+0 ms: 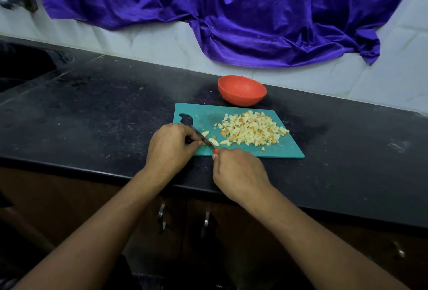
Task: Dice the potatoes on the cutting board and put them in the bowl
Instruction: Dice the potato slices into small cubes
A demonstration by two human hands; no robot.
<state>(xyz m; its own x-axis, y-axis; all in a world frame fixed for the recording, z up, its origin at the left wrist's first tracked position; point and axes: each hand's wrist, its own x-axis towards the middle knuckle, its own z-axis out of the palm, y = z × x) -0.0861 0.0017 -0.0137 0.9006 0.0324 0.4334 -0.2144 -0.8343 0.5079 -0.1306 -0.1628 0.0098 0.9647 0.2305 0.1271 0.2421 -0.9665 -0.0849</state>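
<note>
Currently right hand (238,171) has fingers wrapped tight round the orange-handled knife (215,151), blade angled across the uncut potato strips (214,142) at the near-left corner of the teal cutting board (289,148). Left hand (171,146) has fingers curled, tips pinning those strips beside the blade. Diced potato pile (252,131) sits mid-board. Red bowl (242,90) stands just behind the board on the dark counter (104,104).

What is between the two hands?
A knife, held by the right hand, and a few potato slices, steadied by the left hand, on the board; the head view shows it.
</note>
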